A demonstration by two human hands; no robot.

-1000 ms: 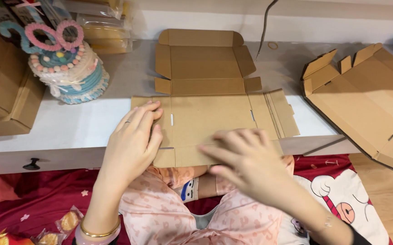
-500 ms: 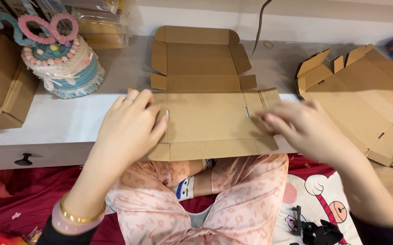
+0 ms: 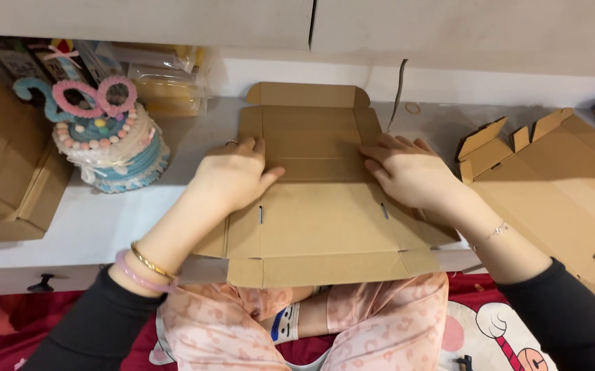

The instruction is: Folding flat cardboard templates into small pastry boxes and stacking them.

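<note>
Head view. Your left hand (image 3: 232, 175) lies flat, palm down, on the left side of the unfolded cardboard box (image 3: 318, 220); fingers spread and pointing toward the middle crease, gripping nothing. Your right hand (image 3: 410, 172) mirrors it on the right side, likewise flat and unclenched, fingertips near the same crease. The box blank sits on the white tabletop (image 3: 98, 223), its near edge overhanging toward your lap, its far flap (image 3: 307, 95) standing up against the wall.

Step in hand, as judged: pressing the panels down along the score lines, early in shaping the blank. Side flaps (image 3: 211, 240) lie out flat; two small slots (image 3: 261, 214) remain unfilled. The next move would call for even pressure on both sides, so the crease forms straight, and a grip under the side flaps to raise them.

Surroundings: a crocheted cake ornament (image 3: 108, 141) stands left of the box, near your left wrist, apart from the cardboard. A second flattened box (image 3: 565, 192) lies to the right, near your right forearm; it could crowd the right flap when lifted. A brown carton (image 3: 5, 178) sits far left. Clear packets (image 3: 160, 82) are stacked by the wall.
</note>
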